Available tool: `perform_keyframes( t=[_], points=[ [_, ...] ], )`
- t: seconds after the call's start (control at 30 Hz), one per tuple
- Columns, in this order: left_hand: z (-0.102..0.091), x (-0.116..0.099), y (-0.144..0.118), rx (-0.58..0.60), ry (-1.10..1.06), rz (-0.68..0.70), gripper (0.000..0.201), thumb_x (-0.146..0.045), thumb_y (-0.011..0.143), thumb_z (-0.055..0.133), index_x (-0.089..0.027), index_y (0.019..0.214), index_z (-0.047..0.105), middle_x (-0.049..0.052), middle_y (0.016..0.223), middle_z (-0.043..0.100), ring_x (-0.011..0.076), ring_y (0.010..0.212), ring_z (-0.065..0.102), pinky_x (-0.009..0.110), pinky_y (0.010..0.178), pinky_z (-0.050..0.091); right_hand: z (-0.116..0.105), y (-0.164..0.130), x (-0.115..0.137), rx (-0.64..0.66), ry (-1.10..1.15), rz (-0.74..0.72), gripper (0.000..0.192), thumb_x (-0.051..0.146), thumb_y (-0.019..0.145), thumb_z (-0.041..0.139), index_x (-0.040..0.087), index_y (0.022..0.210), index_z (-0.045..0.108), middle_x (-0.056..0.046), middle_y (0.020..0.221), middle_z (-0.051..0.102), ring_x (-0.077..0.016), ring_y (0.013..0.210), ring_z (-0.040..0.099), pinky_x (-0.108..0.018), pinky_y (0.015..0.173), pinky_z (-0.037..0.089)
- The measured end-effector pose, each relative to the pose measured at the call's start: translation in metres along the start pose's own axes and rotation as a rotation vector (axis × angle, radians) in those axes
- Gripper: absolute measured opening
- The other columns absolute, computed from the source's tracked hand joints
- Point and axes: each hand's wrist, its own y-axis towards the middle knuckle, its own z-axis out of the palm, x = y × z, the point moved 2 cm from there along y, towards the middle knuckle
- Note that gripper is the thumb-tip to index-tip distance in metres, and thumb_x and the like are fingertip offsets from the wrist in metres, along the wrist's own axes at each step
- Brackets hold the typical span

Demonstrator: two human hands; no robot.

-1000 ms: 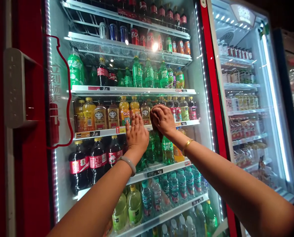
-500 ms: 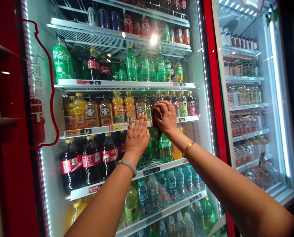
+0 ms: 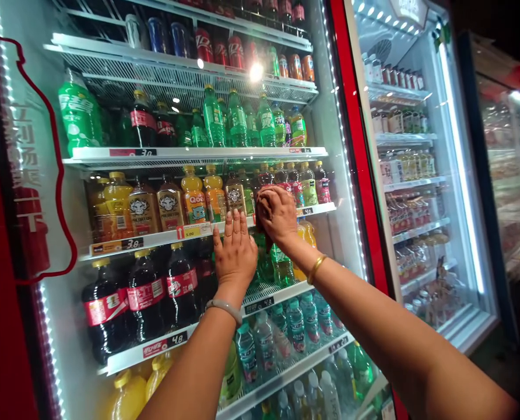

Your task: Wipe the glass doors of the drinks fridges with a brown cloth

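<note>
A brown cloth point(image 3: 265, 210) is bunched under my right hand point(image 3: 281, 213), whose fingers curl over it and press it to the glass door point(image 3: 242, 184) of a drinks fridge. One end of the cloth hangs down below the palm. To its left, my left hand point(image 3: 236, 248) lies flat on the same glass, fingers straight and holding nothing. Behind the glass, near both hands, runs a white shelf point(image 3: 159, 238) with juice and gold-labelled bottles. Dark cola bottles point(image 3: 144, 291) stand on the shelf below. My forearms cover part of the lower shelves.
The door has a red frame point(image 3: 360, 151) along its right side. A second lit fridge point(image 3: 411, 181) with several stocked shelves stands to the right, and a further display case point(image 3: 509, 175) lies beyond it. Green bottles point(image 3: 214, 116) and cans fill the upper shelves.
The view has swung a little to the right, so the fridge appears farther left. Both hands remain against the glass, the right one still on the cloth.
</note>
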Motion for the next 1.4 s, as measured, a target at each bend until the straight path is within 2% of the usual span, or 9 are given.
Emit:
perform_keyframes(
  t=[0.2, 0.33, 0.43, 0.63, 0.87, 1.0, 1.1, 1.27, 1.4],
  points=[
    [0.002, -0.001, -0.005, -0.016, -0.013, 0.048, 0.075, -0.023, 0.104, 0.039, -0.017, 0.170, 0.004, 0.012, 0.175, 0.017, 0.0284, 0.164, 0.017, 0.060, 0.135, 0.005, -0.022, -0.041, -0.010, 0.215, 0.085, -0.339, 0.021, 0.039, 0.098, 0.064, 0.035, 0.118, 0.069, 0.001, 0.134, 0.068, -0.0207, 0.138, 0.053, -0.043, 0.121, 0.045],
    [0.002, -0.002, -0.007, -0.014, -0.021, 0.091, 0.077, -0.025, 0.105, 0.039, -0.020, 0.169, -0.002, 0.011, 0.174, 0.018, 0.0254, 0.164, 0.019, 0.059, 0.135, -0.001, -0.028, -0.022, -0.032, 0.095, 0.021, -0.108, 0.025, 0.035, 0.100, 0.058, 0.028, 0.123, 0.066, -0.009, 0.135, 0.065, -0.0275, 0.129, 0.056, -0.052, 0.114, 0.048],
    [0.002, -0.004, -0.009, 0.008, -0.042, 0.131, 0.078, -0.024, 0.104, 0.040, -0.021, 0.169, -0.003, 0.009, 0.175, 0.017, 0.0237, 0.164, 0.019, 0.056, 0.136, -0.002, -0.017, -0.006, -0.020, 0.019, -0.026, 0.037, 0.030, 0.035, 0.101, 0.056, 0.025, 0.128, 0.063, -0.013, 0.140, 0.060, -0.0300, 0.130, 0.054, -0.054, 0.114, 0.047],
    [0.002, -0.004, -0.010, 0.062, -0.045, 0.143, 0.075, -0.020, 0.102, 0.039, -0.017, 0.169, 0.006, 0.010, 0.173, 0.022, 0.0261, 0.163, 0.020, 0.059, 0.135, -0.002, -0.025, -0.040, -0.004, 0.228, 0.092, -0.339, 0.024, 0.035, 0.103, 0.056, 0.030, 0.123, 0.067, -0.003, 0.139, 0.065, -0.0208, 0.139, 0.051, -0.045, 0.125, 0.042],
    [0.001, -0.005, -0.009, 0.057, -0.056, 0.132, 0.074, -0.024, 0.104, 0.039, -0.019, 0.169, 0.007, 0.009, 0.174, 0.021, 0.0251, 0.164, 0.019, 0.059, 0.135, -0.002, -0.024, -0.011, -0.031, 0.056, 0.021, 0.006, 0.030, 0.034, 0.101, 0.056, 0.024, 0.129, 0.062, -0.013, 0.140, 0.061, -0.0286, 0.132, 0.053, -0.054, 0.116, 0.046],
    [0.001, -0.005, -0.010, 0.054, -0.033, 0.141, 0.072, -0.024, 0.104, 0.038, -0.018, 0.169, 0.009, 0.008, 0.174, 0.020, 0.0245, 0.164, 0.018, 0.057, 0.136, -0.004, -0.025, -0.027, -0.014, 0.204, 0.051, -0.206, 0.028, 0.033, 0.103, 0.055, 0.029, 0.129, 0.064, -0.005, 0.143, 0.063, -0.0235, 0.139, 0.051, -0.050, 0.125, 0.041],
    [0.002, -0.005, -0.010, 0.049, -0.021, 0.142, 0.069, -0.025, 0.105, 0.036, -0.016, 0.169, 0.012, 0.009, 0.174, 0.020, 0.0242, 0.164, 0.017, 0.055, 0.136, -0.006, -0.039, -0.055, -0.027, 0.273, 0.098, -0.342, 0.024, 0.037, 0.100, 0.061, 0.034, 0.123, 0.067, -0.001, 0.138, 0.067, -0.0202, 0.139, 0.054, -0.046, 0.122, 0.046],
    [0.004, -0.004, -0.010, 0.054, -0.027, 0.139, 0.070, -0.025, 0.105, 0.036, -0.017, 0.169, 0.008, 0.008, 0.174, 0.019, 0.0231, 0.164, 0.014, 0.056, 0.135, -0.006, -0.041, -0.040, -0.066, 0.043, 0.008, -0.025, 0.030, 0.033, 0.101, 0.053, 0.027, 0.129, 0.062, -0.013, 0.137, 0.062, -0.0305, 0.132, 0.055, -0.062, 0.116, 0.045],
    [0.003, -0.004, -0.010, 0.054, -0.035, 0.140, 0.072, -0.024, 0.105, 0.038, -0.018, 0.169, 0.006, 0.009, 0.174, 0.019, 0.0237, 0.164, 0.016, 0.057, 0.136, -0.004, -0.022, -0.013, -0.051, -0.019, -0.046, 0.115, 0.035, 0.030, 0.099, 0.055, 0.024, 0.133, 0.057, -0.014, 0.142, 0.057, -0.0326, 0.135, 0.050, -0.062, 0.119, 0.042]
  ],
)
